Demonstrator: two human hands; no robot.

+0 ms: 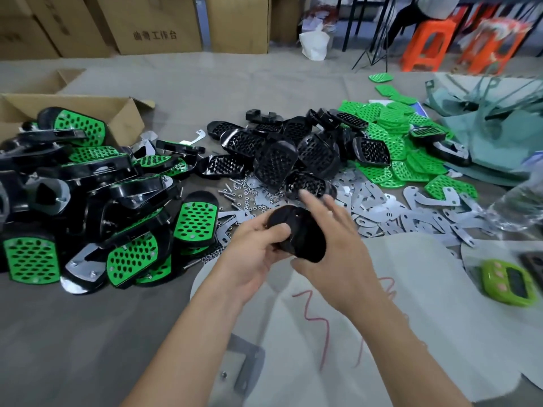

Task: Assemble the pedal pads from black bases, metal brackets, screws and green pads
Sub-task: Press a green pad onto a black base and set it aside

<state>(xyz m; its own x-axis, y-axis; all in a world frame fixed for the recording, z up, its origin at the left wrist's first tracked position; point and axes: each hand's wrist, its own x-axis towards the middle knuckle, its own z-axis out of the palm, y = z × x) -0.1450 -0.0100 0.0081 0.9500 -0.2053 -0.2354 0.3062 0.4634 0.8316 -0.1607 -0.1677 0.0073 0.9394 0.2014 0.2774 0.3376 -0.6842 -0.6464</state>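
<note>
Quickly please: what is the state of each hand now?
Left hand: grips the black base.
Right hand: open, fingers straight, beside the base; whether it touches cannot be told.

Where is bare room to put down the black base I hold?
Bare grey surface lies near you, between the finished pedals and your left forearm. Another strip runs between the black bases and the cardboard boxes. Brackets and screws crowd the middle.

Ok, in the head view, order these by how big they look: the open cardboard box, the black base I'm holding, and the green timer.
Largest: open cardboard box, though pedals hide part of it.
Then: black base and green timer look about alike, so I won't rank them.
</note>
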